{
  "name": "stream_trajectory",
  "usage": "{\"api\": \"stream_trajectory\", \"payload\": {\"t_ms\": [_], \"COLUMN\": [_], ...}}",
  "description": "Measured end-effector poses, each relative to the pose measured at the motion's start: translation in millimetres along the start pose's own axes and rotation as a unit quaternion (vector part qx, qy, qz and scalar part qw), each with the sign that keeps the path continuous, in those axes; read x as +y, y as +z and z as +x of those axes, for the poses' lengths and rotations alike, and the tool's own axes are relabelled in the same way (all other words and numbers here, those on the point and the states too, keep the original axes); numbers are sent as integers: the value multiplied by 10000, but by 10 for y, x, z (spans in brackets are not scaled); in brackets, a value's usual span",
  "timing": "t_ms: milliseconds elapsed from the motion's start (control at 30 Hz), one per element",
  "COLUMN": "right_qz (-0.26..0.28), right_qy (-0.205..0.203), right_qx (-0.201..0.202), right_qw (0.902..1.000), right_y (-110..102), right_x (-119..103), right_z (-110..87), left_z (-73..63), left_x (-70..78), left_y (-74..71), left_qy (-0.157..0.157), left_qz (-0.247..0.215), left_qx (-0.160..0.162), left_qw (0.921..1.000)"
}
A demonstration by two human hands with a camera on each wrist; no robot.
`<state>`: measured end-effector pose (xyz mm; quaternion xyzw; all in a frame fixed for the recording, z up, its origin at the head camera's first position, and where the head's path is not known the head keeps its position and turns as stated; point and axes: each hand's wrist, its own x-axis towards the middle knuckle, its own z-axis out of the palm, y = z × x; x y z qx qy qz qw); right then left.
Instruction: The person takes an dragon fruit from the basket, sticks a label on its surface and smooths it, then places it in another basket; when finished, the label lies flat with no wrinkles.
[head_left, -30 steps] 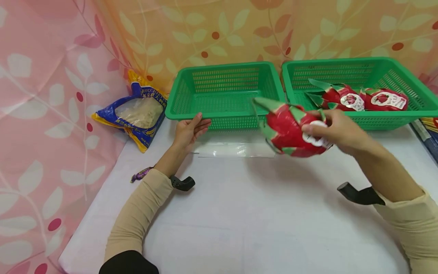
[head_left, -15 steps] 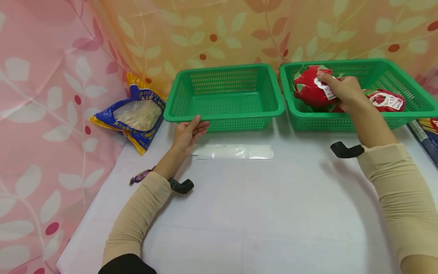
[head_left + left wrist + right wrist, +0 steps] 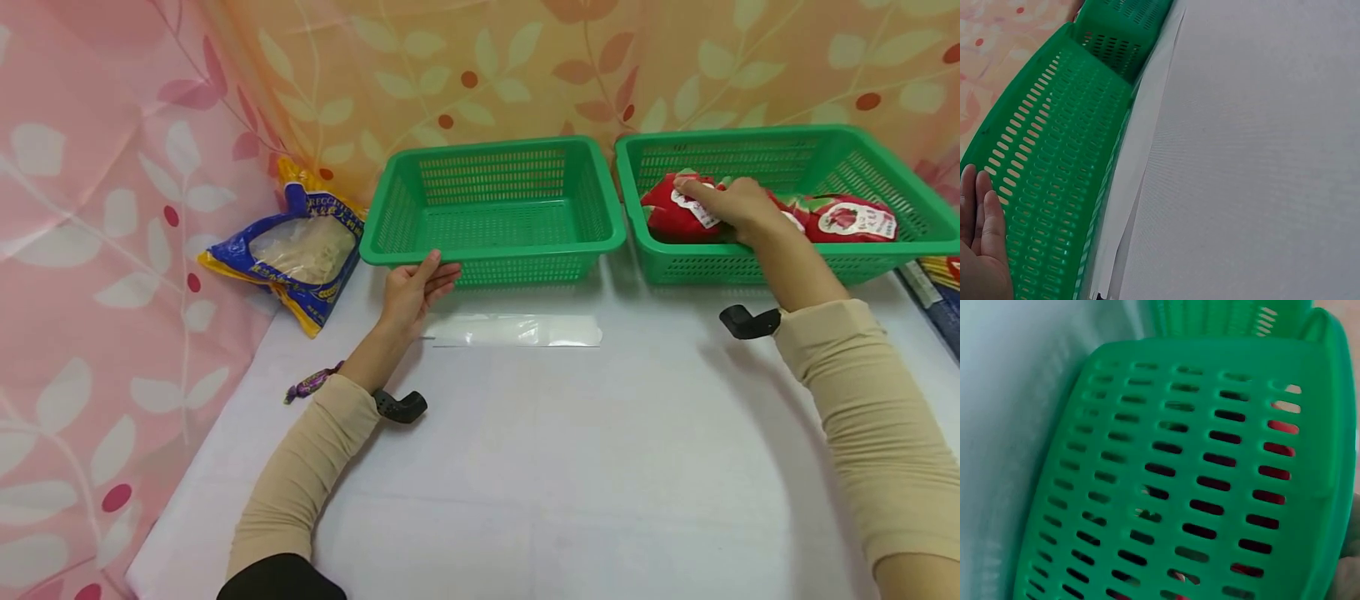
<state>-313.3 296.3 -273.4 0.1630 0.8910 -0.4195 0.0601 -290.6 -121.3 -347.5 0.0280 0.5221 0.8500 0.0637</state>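
My right hand (image 3: 738,204) reaches over the front rim of the right green basket (image 3: 750,265) and grips a red dragon fruit (image 3: 667,212) with a white label, at the basket's left end. Another labelled dragon fruit (image 3: 855,218) lies to its right, and one between them is mostly hidden by the hand. In the right wrist view, red shows through the slots of the basket wall (image 3: 1210,444). My left hand (image 3: 412,292) touches the front rim of the left green basket (image 3: 525,265), its straight fingers (image 3: 992,228) against the outer wall. Nothing lies in that basket.
A blue and yellow pasta bag (image 3: 300,246) leans against the pink cloth at left. A purple wrapped candy (image 3: 311,383) lies by my left forearm. A clear plastic strip (image 3: 517,330) lies before the left basket. A dark packet (image 3: 933,300) is at the right edge.
My right hand has carried the dragon fruit from above the table into the right basket and lowered it there. The left hand has stayed at the left basket's rim.
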Motion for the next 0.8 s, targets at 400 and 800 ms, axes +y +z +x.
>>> {"api": "stream_trajectory", "payload": {"t_ms": [400,800], "right_qz": [-1744,-2657], "right_qy": [-623,-1197], "right_qx": [480,209], "right_qw": [9815,9564], "right_y": [111,71], "right_x": [-17,24], "right_z": [-46,-170], "left_z": [-14,-18], "left_x": [7,53], "left_y": [-24,-31], "left_qy": [66,131], "left_qz": [13,118], "left_qx": [75,190], "left_qw": [9999,9997]}}
